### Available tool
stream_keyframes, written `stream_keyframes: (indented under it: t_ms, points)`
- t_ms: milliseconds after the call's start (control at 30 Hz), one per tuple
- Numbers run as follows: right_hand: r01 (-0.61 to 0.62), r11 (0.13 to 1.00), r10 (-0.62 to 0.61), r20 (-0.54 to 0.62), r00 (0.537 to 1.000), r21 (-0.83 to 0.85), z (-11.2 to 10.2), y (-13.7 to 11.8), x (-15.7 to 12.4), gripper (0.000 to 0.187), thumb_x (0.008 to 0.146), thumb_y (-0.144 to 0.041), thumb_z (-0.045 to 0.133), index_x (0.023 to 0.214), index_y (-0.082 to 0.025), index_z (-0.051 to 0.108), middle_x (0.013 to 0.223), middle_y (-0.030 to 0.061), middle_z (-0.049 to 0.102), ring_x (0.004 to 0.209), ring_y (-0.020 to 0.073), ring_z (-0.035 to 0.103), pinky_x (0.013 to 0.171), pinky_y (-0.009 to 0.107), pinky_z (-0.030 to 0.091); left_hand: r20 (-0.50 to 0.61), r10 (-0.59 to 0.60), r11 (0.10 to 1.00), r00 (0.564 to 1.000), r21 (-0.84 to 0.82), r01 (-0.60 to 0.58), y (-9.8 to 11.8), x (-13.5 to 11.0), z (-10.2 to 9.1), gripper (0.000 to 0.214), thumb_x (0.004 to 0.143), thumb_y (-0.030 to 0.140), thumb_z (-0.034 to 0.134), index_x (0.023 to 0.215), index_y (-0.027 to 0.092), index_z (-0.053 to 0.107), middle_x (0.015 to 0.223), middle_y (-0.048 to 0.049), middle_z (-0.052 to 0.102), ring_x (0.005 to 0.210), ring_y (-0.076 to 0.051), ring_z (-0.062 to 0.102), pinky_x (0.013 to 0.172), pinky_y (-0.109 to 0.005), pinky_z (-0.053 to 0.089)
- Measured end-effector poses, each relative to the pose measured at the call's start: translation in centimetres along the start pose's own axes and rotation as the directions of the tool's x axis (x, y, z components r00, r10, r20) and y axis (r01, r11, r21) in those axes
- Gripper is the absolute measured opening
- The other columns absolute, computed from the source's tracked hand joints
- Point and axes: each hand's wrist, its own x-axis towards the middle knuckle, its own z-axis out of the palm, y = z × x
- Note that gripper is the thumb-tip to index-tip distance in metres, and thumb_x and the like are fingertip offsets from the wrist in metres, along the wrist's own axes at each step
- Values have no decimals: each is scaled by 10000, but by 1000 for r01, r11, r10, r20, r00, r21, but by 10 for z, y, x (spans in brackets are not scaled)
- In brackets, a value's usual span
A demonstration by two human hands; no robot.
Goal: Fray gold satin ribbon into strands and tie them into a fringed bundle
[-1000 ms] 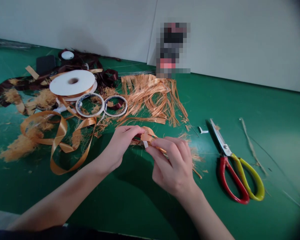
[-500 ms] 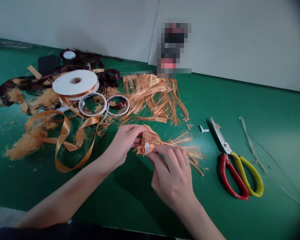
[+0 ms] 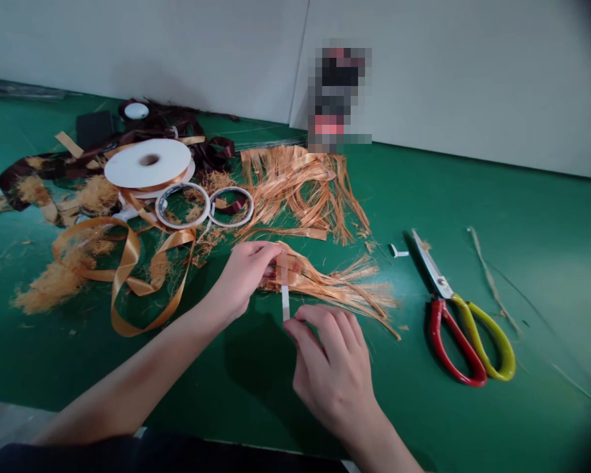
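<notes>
fringed ribbon (image 3: 320, 279), strands (image 3: 354, 289) lengthwise rightward, pinched by left hand (image 3: 243, 272), tape (image 3: 285, 297) by right hand (image 3: 332, 364)

Open table (image 3: 401, 374) parts the right hand (image 3: 335, 368) from obstructing scissors (image 3: 442, 284).

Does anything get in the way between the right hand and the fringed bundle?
Nothing visible does. The right hand pinches the lower end of the white strip, which spans to the fringed bundle held by the left hand.

Dim light cast soft shadows and faint glare on the desk (image 3: 536, 263); the right-hand corners were dark, one patch pixelated.
</notes>
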Motion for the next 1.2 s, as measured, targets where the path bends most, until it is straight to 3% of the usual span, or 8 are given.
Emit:
stream_keyframes:
  t_ms: [467, 867, 1033, 1133, 1200]
  points:
    - [-2, 999, -1, 72, 997, 35, -3, -3, -14, 249, 843, 12, 453, 825, -135, 653, 836, 80, 645, 775, 177, 561, 721, 299, 466, 16, 38, 998, 999, -41, -37, -5, 4, -2, 259, 800, 306, 565, 885, 104, 704, 807, -116, 747, 733, -209, 702, 655, -281, 519]
    - [-14, 993, -13, 225, 974, 117, -9, -1, -30, 274, 823, 26, 399, 848, -131, 624, 866, 95, 640, 794, 185, 549, 714, 313, 488, 11, -22, 994, 1000, -103, 23, -2, 6, -4, 235, 774, 301, 587, 870, 117, 697, 801, -117, 750, 642, -193, 692, 507, -237, 482]
    - [-88, 969, 10, 323, 946, 229, -14, -2, -37, 254, 802, 20, 413, 850, -145, 600, 896, 87, 654, 775, 186, 571, 696, 323, 502, -1, 13, 995, 1000, -97, -13, -3, 7, -5, 243, 776, 324, 602, 854, 121, 712, 789, -103, 746, 656, -172, 681, 534, -224, 475]
    - [-212, 886, 44, 381, 924, 411, -22, 1, -38, 234, 810, -3, 424, 860, -175, 574, 887, 61, 665, 739, 156, 593, 660, 282, 514, 4, -6, 995, 1000, -100, 7, -2, 9, -6, 256, 763, 333, 609, 864, 122, 713, 798, -101, 744, 666, -180, 678, 587, -256, 489]
    - [-310, 820, 141, 356, 924, 480, -29, 8, -36, 226, 835, -12, 441, 883, -195, 563, 818, 25, 668, 695, 122, 611, 626, 226, 513, 23, -17, 994, 1000, -106, 20, -1, 9, -7, 260, 755, 328, 607, 874, 122, 714, 824, -108, 743, 714, -198, 682, 655, -291, 499]
